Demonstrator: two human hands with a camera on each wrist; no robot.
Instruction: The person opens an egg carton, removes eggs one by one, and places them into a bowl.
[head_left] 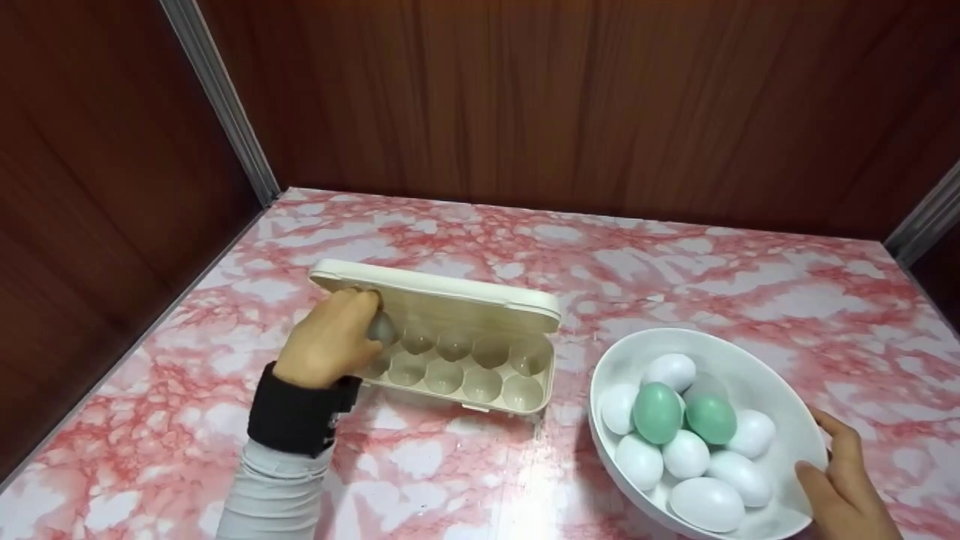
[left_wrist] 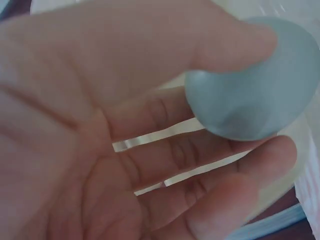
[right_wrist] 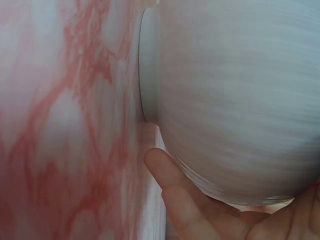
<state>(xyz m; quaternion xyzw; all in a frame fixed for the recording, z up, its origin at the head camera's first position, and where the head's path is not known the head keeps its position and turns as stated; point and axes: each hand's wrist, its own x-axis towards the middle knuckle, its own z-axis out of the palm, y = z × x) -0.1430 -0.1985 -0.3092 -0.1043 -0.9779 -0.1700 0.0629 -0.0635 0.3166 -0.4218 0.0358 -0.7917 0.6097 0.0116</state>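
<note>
My left hand (head_left: 330, 337) pinches an egg (head_left: 382, 328) between thumb and fingers, over the left end of a cream egg carton (head_left: 480, 409). In the left wrist view the egg (left_wrist: 260, 85) looks pale grey-green in the shade. The carton's lid (head_left: 435, 283) stands raised at the back, and the visible cups hold nothing. My right hand (head_left: 851, 480) grips the right rim of a white bowl (head_left: 787, 420), thumb inside. From the right wrist view, its fingers (right_wrist: 185, 210) lie under the bowl's outer wall (right_wrist: 235, 110). Several white eggs and two green eggs (head_left: 658, 412) lie in the bowl.
A red-and-white marbled table (head_left: 465, 232) carries the carton at left and the bowl at right. Dark wood panels (head_left: 525, 105) enclose the back and sides, with a metal strip (head_left: 225, 105) in the left corner.
</note>
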